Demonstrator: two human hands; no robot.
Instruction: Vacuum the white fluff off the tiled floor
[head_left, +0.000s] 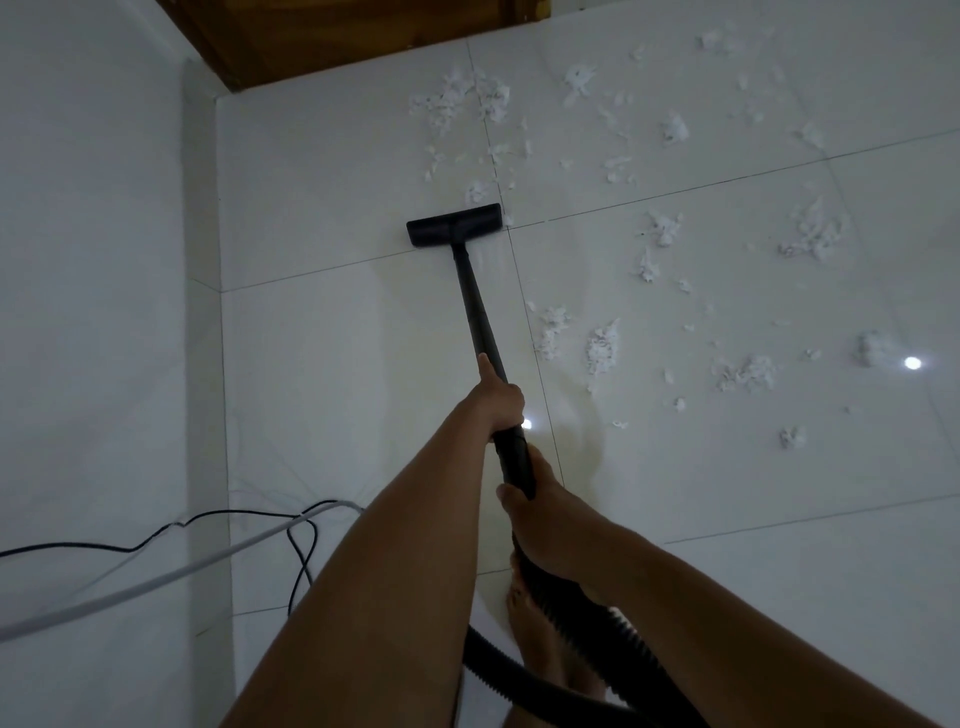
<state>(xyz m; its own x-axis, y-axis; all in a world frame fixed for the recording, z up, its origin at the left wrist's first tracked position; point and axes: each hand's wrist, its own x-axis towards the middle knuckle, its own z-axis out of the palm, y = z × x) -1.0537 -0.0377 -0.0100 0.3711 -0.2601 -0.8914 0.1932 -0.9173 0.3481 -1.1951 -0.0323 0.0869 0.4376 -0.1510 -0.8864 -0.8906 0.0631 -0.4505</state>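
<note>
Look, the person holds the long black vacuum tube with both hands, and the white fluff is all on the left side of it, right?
Not quite. Both hands, left hand and right hand, do hold the long black vacuum tube, but the head view shows the white fluff lying ahead and to its right.

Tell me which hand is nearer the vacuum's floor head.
Left. The left hand grips the wand partway up from the floor head; the right hand holds lower, by the hose.

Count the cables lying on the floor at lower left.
2: a thin black cable looping from the left edge, and a thicker white cable running diagonally beneath it. Their far ends pass behind the left forearm.
</note>
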